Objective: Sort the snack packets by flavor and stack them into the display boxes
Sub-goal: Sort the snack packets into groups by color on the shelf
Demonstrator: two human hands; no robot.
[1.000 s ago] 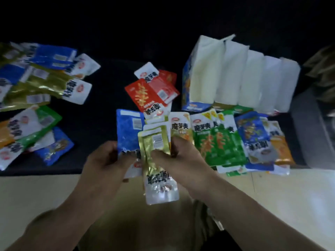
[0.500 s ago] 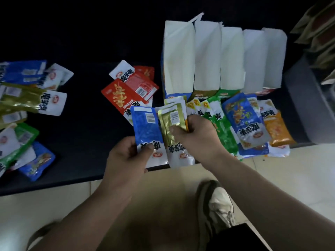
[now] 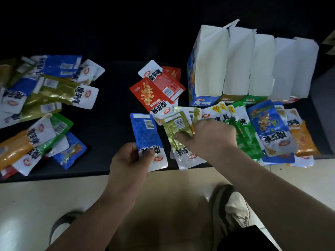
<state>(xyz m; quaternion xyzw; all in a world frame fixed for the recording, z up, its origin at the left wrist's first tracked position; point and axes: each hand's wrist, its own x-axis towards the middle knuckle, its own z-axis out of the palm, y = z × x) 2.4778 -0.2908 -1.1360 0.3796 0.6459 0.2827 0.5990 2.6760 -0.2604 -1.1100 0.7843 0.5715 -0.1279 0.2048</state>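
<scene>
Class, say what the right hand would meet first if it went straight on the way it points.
The right hand holds the gold packet; beyond that, up and left, probably the red packets, though depth is unclear.

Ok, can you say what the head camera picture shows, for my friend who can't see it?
A person's left hand holds a blue packet and the right hand grips a gold packet over a dark table. White display boxes stand at the back right, with colourful snack packets spread around.
</scene>
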